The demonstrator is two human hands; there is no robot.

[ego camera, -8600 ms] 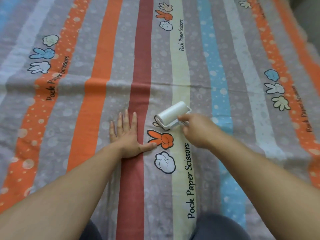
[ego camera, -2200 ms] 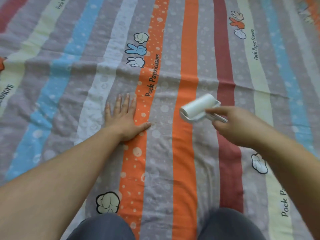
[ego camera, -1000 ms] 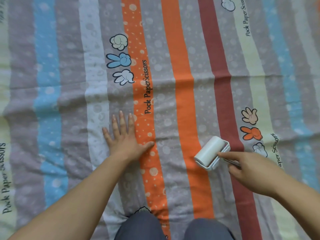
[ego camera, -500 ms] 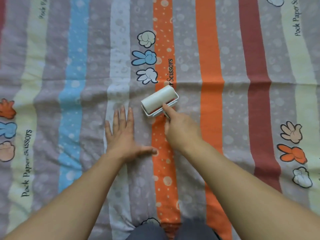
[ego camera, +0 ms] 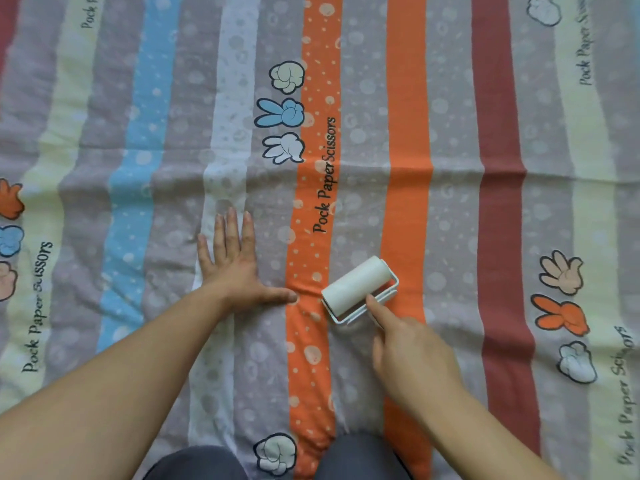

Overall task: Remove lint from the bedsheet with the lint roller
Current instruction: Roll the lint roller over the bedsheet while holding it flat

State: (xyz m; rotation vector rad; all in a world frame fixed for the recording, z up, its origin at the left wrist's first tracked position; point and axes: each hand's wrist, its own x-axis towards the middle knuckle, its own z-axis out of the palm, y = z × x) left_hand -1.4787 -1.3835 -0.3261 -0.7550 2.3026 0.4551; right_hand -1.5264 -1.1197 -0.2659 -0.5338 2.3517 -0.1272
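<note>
Rolled back toward knees (ego camera: 360, 457), lint roller (ego camera: 353, 285) flanks left hand (ego camera: 235, 271).

Soft, even room light lies over the bedsheet (ego camera: 450, 133), fairly bright and flat from side to side. Shadows are faint: a thin blurred one under the lint roller (ego camera: 356, 285) and a slight dark edge along the left hand (ego camera: 235, 268). Everything looks a little soft and grainy. The wide lens bows the sheet's stripes outward towards the sides, and lettering near the corners smears.
</note>
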